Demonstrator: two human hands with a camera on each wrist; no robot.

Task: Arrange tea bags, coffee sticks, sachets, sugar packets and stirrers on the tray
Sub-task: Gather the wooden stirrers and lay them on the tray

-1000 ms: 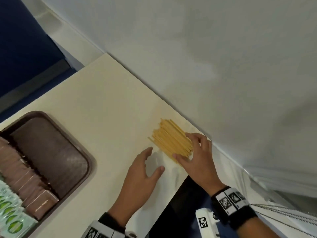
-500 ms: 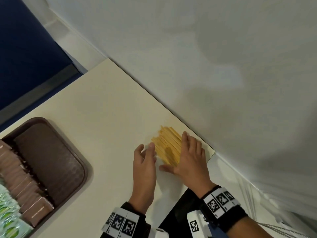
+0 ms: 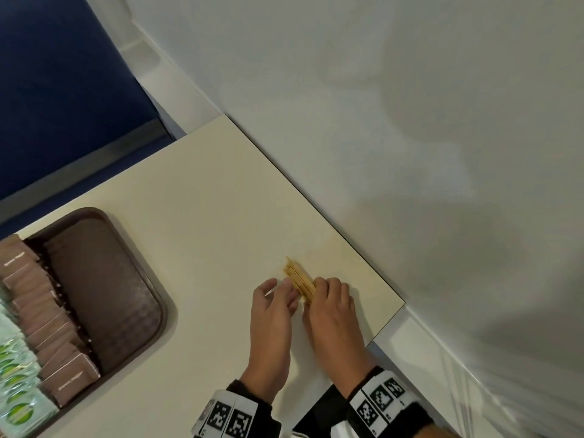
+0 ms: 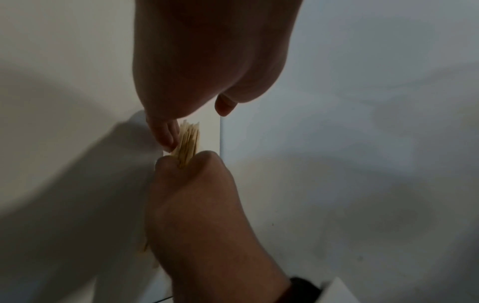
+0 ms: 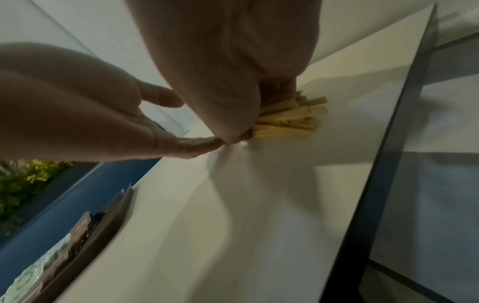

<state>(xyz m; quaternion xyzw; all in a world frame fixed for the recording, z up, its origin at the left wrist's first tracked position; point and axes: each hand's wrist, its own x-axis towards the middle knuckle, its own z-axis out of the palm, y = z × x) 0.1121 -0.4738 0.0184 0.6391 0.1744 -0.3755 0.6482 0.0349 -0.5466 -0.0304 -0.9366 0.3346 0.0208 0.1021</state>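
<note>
A bundle of pale wooden stirrers (image 3: 298, 277) lies on the cream table near its right corner. My right hand (image 3: 316, 292) curls over the bundle's near end and grips it; in the right wrist view the stirrers (image 5: 287, 120) stick out from under the fingers. My left hand (image 3: 284, 289) is beside it, straight fingers (image 5: 191, 146) touching the bundle's left side. In the left wrist view the fingers (image 4: 166, 133) press against the stirrers (image 4: 189, 141). The brown tray (image 3: 162, 314) is at the left.
On the tray's left part stand rows of brown sachets (image 3: 47, 327) and green tea bags (image 3: 15, 390); its right part (image 3: 104, 295) is bare. A white wall runs along the table's far edge, and the table's right corner (image 3: 401, 303) is close to my hands.
The stirrers lay fanned out flat a second ago. Both hands pushed them together into a narrow bundle, and my right hand has curled round it.
</note>
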